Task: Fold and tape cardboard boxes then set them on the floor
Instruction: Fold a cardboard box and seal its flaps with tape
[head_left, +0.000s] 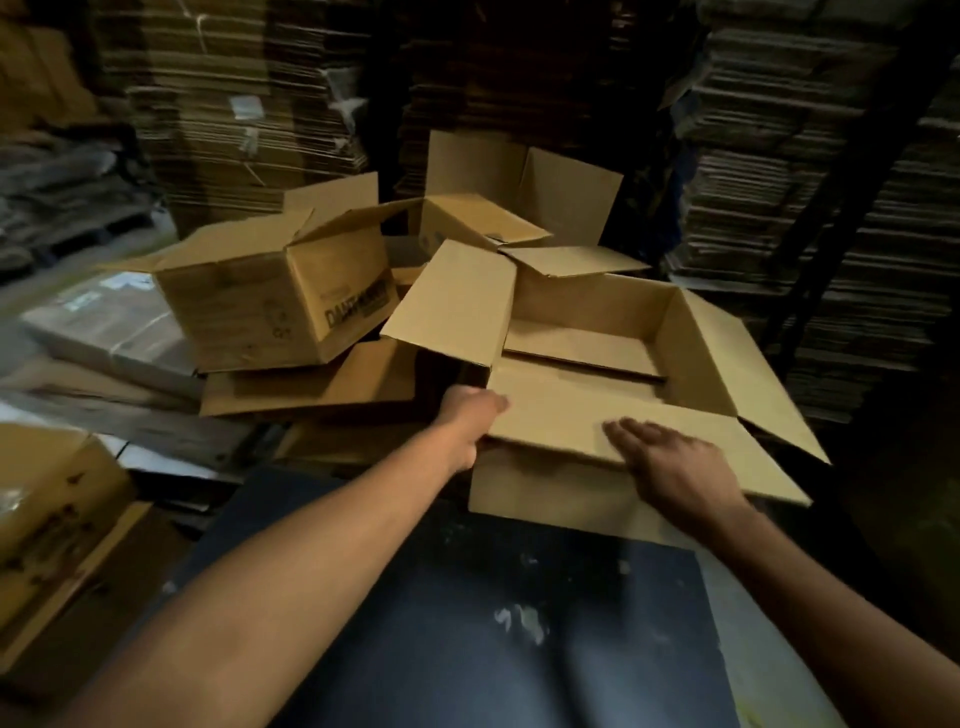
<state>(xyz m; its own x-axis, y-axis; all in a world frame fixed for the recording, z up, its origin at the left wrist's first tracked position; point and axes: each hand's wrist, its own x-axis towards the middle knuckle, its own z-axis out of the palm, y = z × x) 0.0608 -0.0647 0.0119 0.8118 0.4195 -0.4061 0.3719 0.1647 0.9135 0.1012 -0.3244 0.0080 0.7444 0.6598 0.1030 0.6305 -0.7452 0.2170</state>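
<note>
Head view, left hand (470, 415) gripping box (587, 410)

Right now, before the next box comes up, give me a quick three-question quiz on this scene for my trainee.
1. True or false: the top flaps of the open box under the hands are taped shut.
2. Which hand lies flat on the near flap: A) left hand, B) right hand?
3. What stands against the back wall?

Key:
1. False; all four flaps stand open.
2. B; the left hand grips the box's left corner.
3. Stacks of flat cardboard.
</note>
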